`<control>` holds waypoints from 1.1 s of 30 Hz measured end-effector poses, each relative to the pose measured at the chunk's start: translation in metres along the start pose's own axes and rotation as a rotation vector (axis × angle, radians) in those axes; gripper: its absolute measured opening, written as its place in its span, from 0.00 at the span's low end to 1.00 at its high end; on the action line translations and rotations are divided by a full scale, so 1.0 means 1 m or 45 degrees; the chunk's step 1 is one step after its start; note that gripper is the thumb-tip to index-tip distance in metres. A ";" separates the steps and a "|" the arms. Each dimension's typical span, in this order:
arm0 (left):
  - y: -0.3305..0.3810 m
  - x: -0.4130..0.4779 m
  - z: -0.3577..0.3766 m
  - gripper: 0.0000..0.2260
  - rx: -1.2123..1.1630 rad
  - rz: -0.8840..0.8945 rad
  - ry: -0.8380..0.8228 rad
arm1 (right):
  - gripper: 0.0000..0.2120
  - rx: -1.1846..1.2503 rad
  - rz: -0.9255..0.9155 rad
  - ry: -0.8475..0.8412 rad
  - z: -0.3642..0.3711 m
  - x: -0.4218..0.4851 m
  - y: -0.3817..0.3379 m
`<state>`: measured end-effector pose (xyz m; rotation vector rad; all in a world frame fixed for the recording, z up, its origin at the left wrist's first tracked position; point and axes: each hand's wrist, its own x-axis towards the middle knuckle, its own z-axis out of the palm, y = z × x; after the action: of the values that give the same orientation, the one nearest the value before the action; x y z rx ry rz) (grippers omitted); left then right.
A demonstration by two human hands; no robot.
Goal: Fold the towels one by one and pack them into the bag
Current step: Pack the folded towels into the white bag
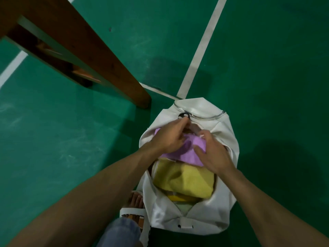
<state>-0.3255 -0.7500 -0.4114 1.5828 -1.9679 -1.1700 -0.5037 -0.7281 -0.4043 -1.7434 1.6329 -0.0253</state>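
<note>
Inside the glossy white bag (224, 132), left hand (170, 138) and right hand (211, 154) fingers grip a soft purple towel (188, 155); yellow towel (185, 180) adjacent.

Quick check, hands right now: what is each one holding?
Left hand: fingers curled, gripping the purple towel.
Right hand: grip closed on the same towel's right edge.

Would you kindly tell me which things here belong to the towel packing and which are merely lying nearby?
Part of the job:
- white bag
- purple towel, going in
- yellow towel, already inside
- left hand and right hand, both on the purple towel

Just nearby:
- wooden table leg
- white floor line
- sandal
</note>
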 end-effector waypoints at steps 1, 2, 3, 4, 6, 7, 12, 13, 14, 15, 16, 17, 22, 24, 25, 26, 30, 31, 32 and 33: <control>-0.005 -0.007 0.001 0.11 -0.012 -0.029 0.059 | 0.21 -0.002 0.000 -0.002 -0.003 0.002 0.001; -0.011 -0.015 0.003 0.11 -0.023 -0.086 0.124 | 0.21 -0.017 0.001 0.000 -0.005 0.002 0.000; -0.017 -0.021 0.005 0.10 -0.026 -0.162 0.203 | 0.20 -0.037 0.007 0.015 -0.005 0.002 -0.001; -0.023 -0.026 0.006 0.10 -0.013 -0.256 0.285 | 0.20 -0.084 0.003 0.041 -0.005 0.002 -0.004; -0.033 -0.040 0.010 0.08 0.016 -0.423 0.405 | 0.20 -0.268 -0.033 0.110 -0.003 0.000 -0.013; -0.036 -0.047 0.013 0.07 0.025 -0.478 0.414 | 0.20 -0.356 -0.056 0.146 0.001 -0.002 -0.018; -0.038 -0.064 0.024 0.15 0.089 -0.591 0.243 | 0.24 -0.525 0.007 0.313 0.014 -0.001 -0.045; -0.037 -0.062 0.024 0.18 0.164 -0.590 0.222 | 0.24 -0.501 0.006 0.322 0.016 0.004 -0.047; -0.037 -0.061 0.023 0.20 0.211 -0.587 0.222 | 0.24 -0.419 -0.026 0.308 0.017 0.007 -0.049; -0.036 -0.060 0.022 0.21 0.164 -0.611 0.239 | 0.24 -0.273 -0.075 0.262 0.019 0.011 -0.051; -0.033 -0.059 0.020 0.23 0.081 -0.649 0.245 | 0.24 -0.114 -0.136 0.196 0.022 0.014 -0.053; -0.031 -0.059 0.019 0.25 0.038 -0.646 0.246 | 0.25 -0.013 -0.196 0.122 0.025 0.015 -0.053; -0.031 -0.058 0.008 0.28 -0.032 -0.528 0.093 | 0.28 0.098 -0.245 -0.001 0.043 0.011 -0.039; -0.033 -0.055 0.007 0.28 -0.299 -0.511 0.093 | 0.29 0.109 -0.228 0.006 0.046 0.009 -0.032; -0.035 -0.053 0.009 0.29 -0.468 -0.529 0.095 | 0.29 0.090 -0.236 0.001 0.048 0.008 -0.030; -0.036 -0.051 0.009 0.31 -0.651 -0.559 0.098 | 0.28 0.066 -0.263 -0.005 0.050 0.008 -0.028; -0.044 -0.047 0.014 0.42 -0.779 -0.598 0.125 | 0.28 -0.082 -0.368 -0.027 0.057 0.008 -0.022; -0.043 -0.045 0.014 0.43 -0.675 -0.533 0.128 | 0.29 -0.120 -0.384 -0.039 0.058 0.009 -0.021; -0.042 -0.042 0.013 0.42 -0.556 -0.449 0.139 | 0.30 -0.158 -0.402 -0.054 0.059 0.009 -0.019; -0.040 -0.039 0.010 0.41 -0.431 -0.352 0.172 | 0.31 -0.196 -0.412 -0.070 0.059 0.009 -0.019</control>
<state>-0.2949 -0.7113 -0.4397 1.7311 -1.4090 -1.3743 -0.4578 -0.7084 -0.4415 -2.0927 1.3281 -0.0044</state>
